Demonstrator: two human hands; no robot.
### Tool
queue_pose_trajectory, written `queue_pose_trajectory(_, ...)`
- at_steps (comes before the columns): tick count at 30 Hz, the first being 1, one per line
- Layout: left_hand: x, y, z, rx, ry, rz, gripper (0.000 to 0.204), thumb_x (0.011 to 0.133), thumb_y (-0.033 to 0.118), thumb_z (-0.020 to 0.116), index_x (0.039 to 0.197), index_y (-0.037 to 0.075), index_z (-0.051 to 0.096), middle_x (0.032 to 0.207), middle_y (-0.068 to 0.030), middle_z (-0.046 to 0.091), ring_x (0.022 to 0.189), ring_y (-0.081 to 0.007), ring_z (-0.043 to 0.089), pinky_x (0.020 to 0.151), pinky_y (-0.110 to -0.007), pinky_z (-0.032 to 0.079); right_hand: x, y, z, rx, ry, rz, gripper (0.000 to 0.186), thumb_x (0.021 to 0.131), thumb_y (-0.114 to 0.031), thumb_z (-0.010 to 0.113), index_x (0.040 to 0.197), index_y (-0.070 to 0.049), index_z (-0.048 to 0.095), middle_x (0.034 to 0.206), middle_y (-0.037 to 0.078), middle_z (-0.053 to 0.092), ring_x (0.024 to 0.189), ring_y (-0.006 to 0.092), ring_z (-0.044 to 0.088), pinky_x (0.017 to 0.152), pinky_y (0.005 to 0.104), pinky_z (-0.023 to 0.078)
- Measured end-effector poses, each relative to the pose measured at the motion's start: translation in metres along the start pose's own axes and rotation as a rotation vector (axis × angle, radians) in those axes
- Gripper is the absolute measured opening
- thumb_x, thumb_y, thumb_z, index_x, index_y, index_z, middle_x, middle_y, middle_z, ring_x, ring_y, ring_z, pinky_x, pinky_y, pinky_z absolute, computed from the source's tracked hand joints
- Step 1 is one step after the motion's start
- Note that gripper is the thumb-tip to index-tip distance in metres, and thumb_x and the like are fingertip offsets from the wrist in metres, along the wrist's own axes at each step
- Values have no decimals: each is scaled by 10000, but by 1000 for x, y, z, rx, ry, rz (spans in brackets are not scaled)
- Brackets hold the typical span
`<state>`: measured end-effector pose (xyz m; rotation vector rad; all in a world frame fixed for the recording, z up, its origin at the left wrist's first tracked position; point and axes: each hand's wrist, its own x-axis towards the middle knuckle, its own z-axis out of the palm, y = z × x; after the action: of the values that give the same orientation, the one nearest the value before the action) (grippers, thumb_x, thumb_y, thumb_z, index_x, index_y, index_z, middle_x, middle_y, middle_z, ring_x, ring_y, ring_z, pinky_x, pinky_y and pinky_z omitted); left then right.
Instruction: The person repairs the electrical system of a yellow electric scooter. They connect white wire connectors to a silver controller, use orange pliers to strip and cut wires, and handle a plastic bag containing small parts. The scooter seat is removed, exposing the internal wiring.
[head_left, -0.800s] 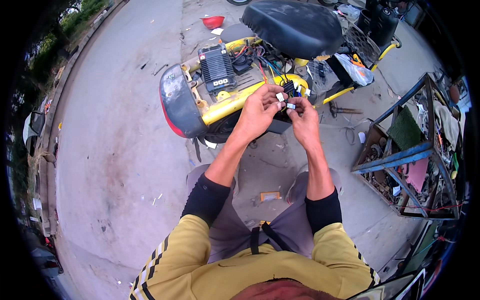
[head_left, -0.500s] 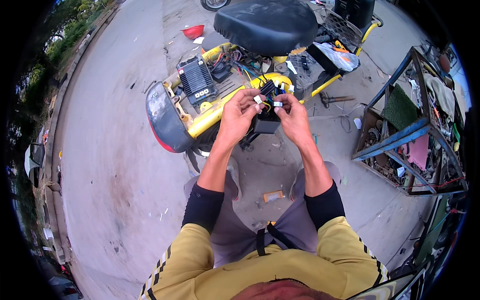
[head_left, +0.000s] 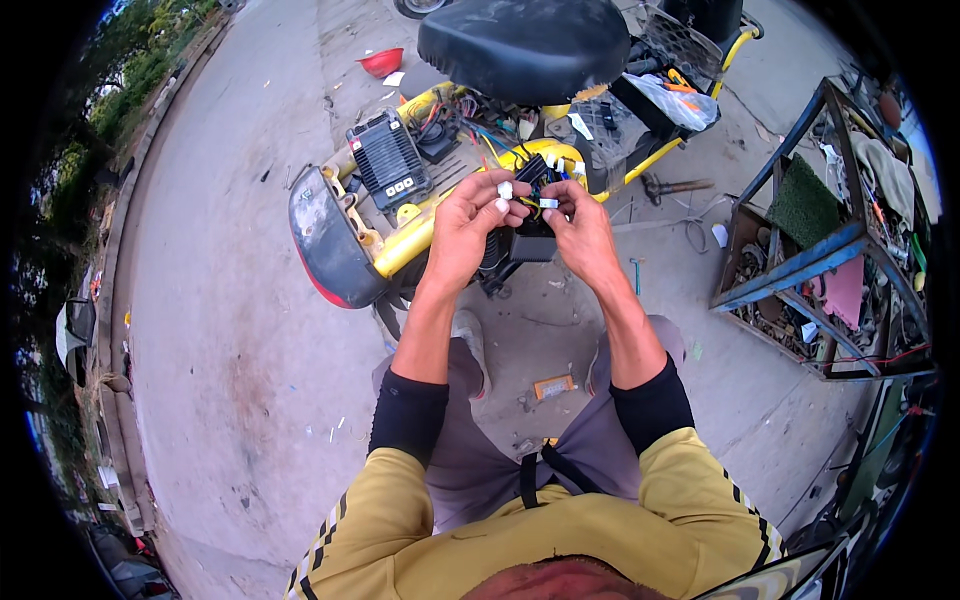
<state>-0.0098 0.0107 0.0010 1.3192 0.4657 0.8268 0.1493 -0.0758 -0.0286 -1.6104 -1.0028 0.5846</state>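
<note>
My left hand (head_left: 478, 215) pinches a white plug connector (head_left: 505, 190) between thumb and fingertips. My right hand (head_left: 573, 222), just to its right, is closed on a second small white connector (head_left: 548, 204). Black and yellow wires and a black housing (head_left: 531, 246) sit between and below the hands, beside the yellow frame (head_left: 408, 243) of an opened scooter. A finned black controller (head_left: 384, 150) lies on the deck to the left of loose coloured wires. My fingers hide part of the wiring.
The black seat (head_left: 520, 45) is above the deck, and a bag of tools (head_left: 665, 98) rests on the right. A hammer (head_left: 680, 186) lies on the pavement. A metal cart of scrap (head_left: 790, 310) stands at right, a red bowl (head_left: 382, 62) behind, a curb (head_left: 135, 300) at left.
The view has shifted, so the scooter and hands appear further left and slightly higher. The two connectors are a little farther apart, with my hands still closed on them.
</note>
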Motion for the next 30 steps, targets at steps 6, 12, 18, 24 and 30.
queue_pose_trajectory(6, -1, 10, -10, -228, 84, 33, 324, 981, 87, 521, 1261, -57, 598, 1026, -166, 695, 857, -197, 675, 760, -301, 549, 2, 10, -2, -2, 23, -13, 223, 912, -9, 672, 1133, -28, 653, 900, 111, 710, 792, 224, 669, 767, 376, 532)
queue_pose_trajectory(12, 0, 5, -23, -210, 190, 139, 250, 1003, 158, 539, 1164, -18, 613, 899, -108, 654, 730, -154, 602, 641, -263, 477, 1, 7, 0, -9, 19, -16, 231, 905, -4, 677, 1134, -29, 652, 900, 106, 706, 787, 210, 658, 767, 381, 524)
queue_pose_trajectory(18, 1, 15, -26, -289, 269, 126, 271, 1034, 244, 560, 1133, -5, 604, 826, -89, 631, 670, -143, 570, 576, -253, 440, -1, 5, -1, -41, 27, -53, 229, 901, -1, 678, 1128, -18, 648, 960, 111, 719, 799, 220, 661, 776, 377, 530)
queue_pose_trajectory(24, 1, 19, -29, -280, 295, 115, 294, 1048, 273, 547, 1107, -10, 600, 791, -99, 634, 639, -147, 567, 556, -255, 428, -1, 2, -2, -68, 19, -41, 225, 901, -5, 681, 1123, -14, 648, 977, 119, 726, 818, 229, 674, 785, 382, 537)
queue_pose_trajectory(30, 0, 17, -26, -159, 272, 49, 225, 1058, 230, 579, 1024, 11, 618, 828, -106, 687, 643, -136, 613, 569, -247, 458, -1, 2, -2, -102, 19, -55, 220, 908, -14, 680, 1125, -6, 646, 986, 126, 728, 834, 237, 685, 788, 387, 541)
